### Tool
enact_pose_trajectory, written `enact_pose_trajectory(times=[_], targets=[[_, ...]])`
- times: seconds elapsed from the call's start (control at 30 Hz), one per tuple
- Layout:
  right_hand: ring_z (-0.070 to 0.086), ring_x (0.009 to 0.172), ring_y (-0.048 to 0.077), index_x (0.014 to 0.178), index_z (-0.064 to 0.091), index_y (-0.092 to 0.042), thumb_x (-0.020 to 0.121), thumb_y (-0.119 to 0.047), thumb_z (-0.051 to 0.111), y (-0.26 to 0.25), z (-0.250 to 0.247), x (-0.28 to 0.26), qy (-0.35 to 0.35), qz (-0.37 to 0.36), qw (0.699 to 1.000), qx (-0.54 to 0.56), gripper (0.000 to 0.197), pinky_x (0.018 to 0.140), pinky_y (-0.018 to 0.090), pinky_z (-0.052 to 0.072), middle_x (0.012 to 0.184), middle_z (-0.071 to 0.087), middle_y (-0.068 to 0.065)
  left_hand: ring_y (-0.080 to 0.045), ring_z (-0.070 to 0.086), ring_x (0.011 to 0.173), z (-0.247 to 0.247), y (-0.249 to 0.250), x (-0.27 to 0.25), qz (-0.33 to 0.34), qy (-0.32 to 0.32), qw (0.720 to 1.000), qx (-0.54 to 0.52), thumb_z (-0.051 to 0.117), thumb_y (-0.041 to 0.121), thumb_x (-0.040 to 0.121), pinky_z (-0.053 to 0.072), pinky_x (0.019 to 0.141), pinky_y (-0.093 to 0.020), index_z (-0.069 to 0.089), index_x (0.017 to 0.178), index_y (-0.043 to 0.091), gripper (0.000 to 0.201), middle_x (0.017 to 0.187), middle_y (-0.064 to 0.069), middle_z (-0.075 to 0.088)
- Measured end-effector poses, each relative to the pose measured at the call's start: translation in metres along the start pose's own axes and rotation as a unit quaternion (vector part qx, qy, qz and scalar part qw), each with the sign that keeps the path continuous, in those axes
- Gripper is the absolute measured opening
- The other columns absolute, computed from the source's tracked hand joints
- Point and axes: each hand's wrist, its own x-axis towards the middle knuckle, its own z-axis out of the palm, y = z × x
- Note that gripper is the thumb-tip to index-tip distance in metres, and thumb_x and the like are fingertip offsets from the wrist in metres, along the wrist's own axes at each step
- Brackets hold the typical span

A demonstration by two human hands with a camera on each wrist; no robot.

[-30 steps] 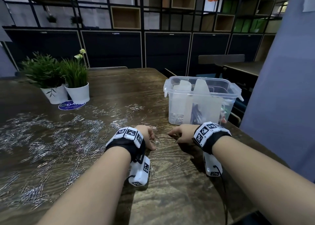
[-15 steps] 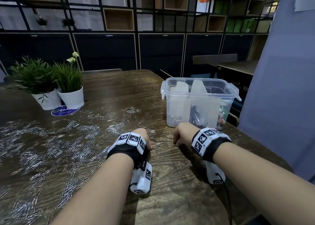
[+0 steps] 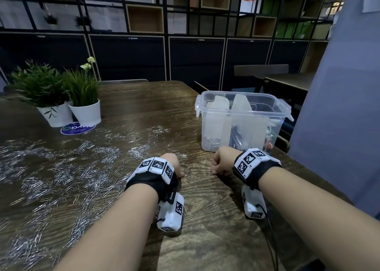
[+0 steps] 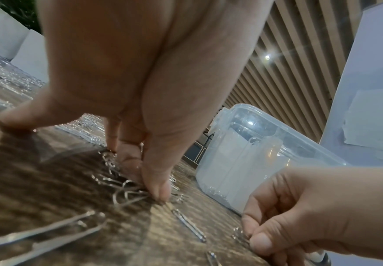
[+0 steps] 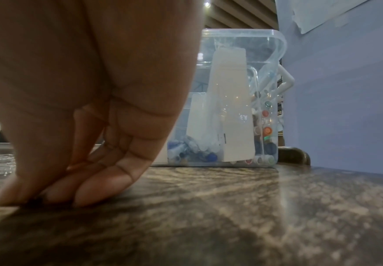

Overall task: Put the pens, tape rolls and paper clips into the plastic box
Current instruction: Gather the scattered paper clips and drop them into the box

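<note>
While paper clips (image 3: 67,168) lie scattered across the dark wooden table (image 3: 216,240), mostly to the person's left, the clear plastic box (image 3: 242,120) stands just beyond the right hand (image 3: 223,164), pens (image 5: 265,133) visible inside. The left hand (image 3: 171,165) presses curled fingertips (image 4: 160,190) onto a small cluster of clips. The right hand, fingers bunched against the tabletop, pinches a single clip between thumb and fingers.

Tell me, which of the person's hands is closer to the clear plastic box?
The right hand. It rests on the table just in front of the plastic box, near its front wall. The left hand works among the paper clips, farther to the box's left.
</note>
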Motion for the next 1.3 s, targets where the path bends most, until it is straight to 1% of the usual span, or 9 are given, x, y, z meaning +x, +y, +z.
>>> enact_pose_trajectory(times=[0.2,0.43,0.57,0.8,0.9,0.97,1.07,1.2,1.3], targets=[[0.055,0.080,0.021,0.100,0.070,-0.004,0.090,-0.024,0.067,-0.018,-0.001,-0.003,-0.015,0.009,0.986,-0.165,0.023,0.082,0.032,0.049,0.084,0.060,0.005,-0.021,0.061,0.108,0.002,-0.004,0.000,-0.004,0.013,1.000,-0.012,0.061,0.036,0.090,0.047,0.086,-0.028,0.065,0.115,0.006,0.039,0.116,-0.007,0.066],[0.061,0.071,0.012,0.083,0.071,-0.001,0.091,-0.019,0.065,-0.006,-0.011,-0.023,0.064,-0.052,0.995,-0.058,0.021,0.070,0.022,0.050,0.077,0.069,0.004,-0.017,0.058,0.094,-0.001,-0.004,-0.003,-0.014,0.007,1.000,-0.018,0.061,0.039,0.090,0.046,0.082,-0.026,0.066,0.115,0.008,0.040,0.104,-0.003,0.064],[0.059,0.061,0.003,0.087,0.071,-0.007,0.092,-0.023,0.066,-0.016,-0.051,-0.033,0.167,-0.090,0.981,0.042,0.017,0.056,0.011,0.045,0.079,0.070,0.002,-0.015,0.055,0.090,-0.007,-0.008,-0.003,-0.024,0.017,0.999,-0.035,0.061,0.041,0.089,0.044,0.077,-0.025,0.066,0.115,0.008,0.042,0.098,-0.002,0.061],[0.061,0.068,0.009,0.079,0.073,-0.013,0.087,-0.020,0.071,-0.033,-0.120,-0.013,0.419,-0.099,0.897,0.102,0.011,0.073,0.026,0.054,0.073,0.066,-0.003,-0.021,0.059,0.113,-0.009,-0.016,-0.002,-0.026,0.018,0.995,-0.094,0.064,0.040,0.088,0.047,0.095,-0.030,0.064,0.118,0.004,0.046,0.119,-0.006,0.065],[0.063,0.081,0.015,0.084,0.075,-0.009,0.088,-0.021,0.069,-0.030,-0.122,0.008,0.384,-0.030,0.921,0.054,0.014,0.077,0.032,0.054,0.084,0.070,0.001,-0.022,0.061,0.108,-0.012,-0.024,-0.008,-0.012,0.032,0.991,-0.132,0.063,0.034,0.089,0.047,0.089,-0.029,0.067,0.110,0.002,0.038,0.112,-0.009,0.068],[0.060,0.080,0.013,0.086,0.074,-0.013,0.091,-0.022,0.064,-0.027,-0.118,0.013,0.366,-0.030,0.929,0.054,0.015,0.068,0.026,0.048,0.081,0.067,-0.005,-0.021,0.063,0.104,-0.016,-0.030,-0.013,-0.007,0.049,0.986,-0.156,0.064,0.031,0.090,0.049,0.080,-0.028,0.069,0.100,0.005,0.028,0.106,-0.009,0.070],[0.056,0.070,0.012,0.080,0.069,-0.014,0.094,-0.027,0.059,-0.022,-0.115,0.011,0.398,-0.064,0.910,0.096,0.022,0.058,0.023,0.040,0.072,0.061,-0.007,-0.015,0.063,0.084,-0.029,-0.035,-0.019,0.007,0.081,0.979,-0.185,0.065,0.027,0.089,0.045,0.066,-0.021,0.071,0.088,0.012,0.016,0.091,-0.005,0.071],[0.060,0.072,0.009,0.080,0.072,-0.017,0.094,-0.029,0.057,-0.009,-0.111,-0.007,0.391,-0.107,0.901,0.155,0.024,0.068,0.025,0.047,0.075,0.067,-0.005,-0.004,0.051,0.048,-0.056,-0.027,-0.023,0.055,0.152,0.960,-0.228,0.063,0.024,0.090,0.038,0.043,-0.012,0.065,0.073,0.014,0.020,0.066,0.001,0.065],[0.062,0.073,0.004,0.076,0.071,-0.024,0.095,-0.031,0.057,0.006,-0.107,-0.020,0.367,-0.124,0.911,0.144,0.025,0.074,0.024,0.047,0.074,0.068,-0.007,-0.006,0.054,0.056,-0.083,-0.007,-0.021,0.104,0.240,0.917,-0.302,0.067,0.025,0.087,0.041,0.049,-0.013,0.068,0.079,0.010,0.018,0.069,0.004,0.064]])
